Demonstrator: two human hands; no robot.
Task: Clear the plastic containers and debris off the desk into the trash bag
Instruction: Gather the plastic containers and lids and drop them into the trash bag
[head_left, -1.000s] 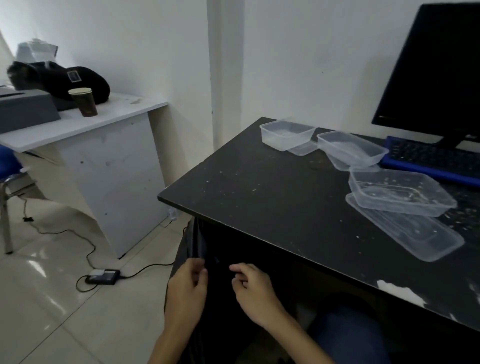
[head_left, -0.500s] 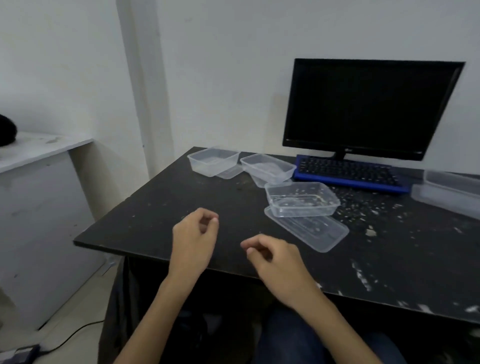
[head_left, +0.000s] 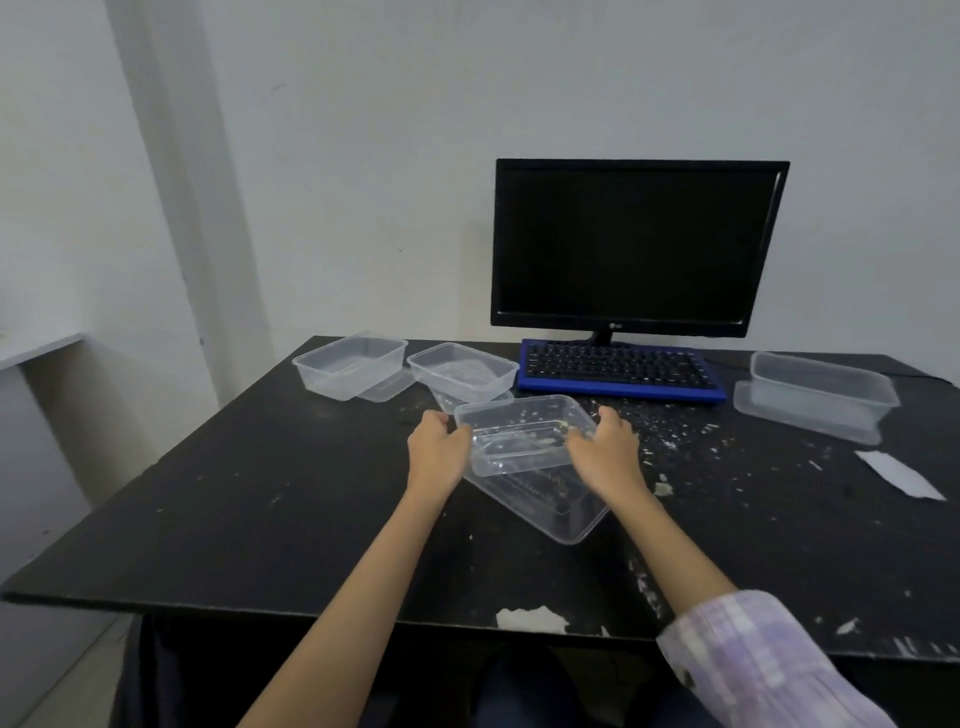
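Now lift level: left hand (head_left: 436, 447) and right hand (head_left: 605, 449) curled on opposite ends of the crumb-strewn container (head_left: 524, 431), centred between them above its lid (head_left: 540, 501); keep upright so debris stays inside till over the bag, unseen

On the black table (head_left: 291, 499), two clear plastic containers (head_left: 350, 366) sit left of the blue keyboard (head_left: 621, 370); a third container (head_left: 524, 428) lies before it, on a clear lid (head_left: 545, 506).

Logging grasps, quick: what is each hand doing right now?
Left hand: grips the left end of the clear container.
Right hand: grips the container's right end.
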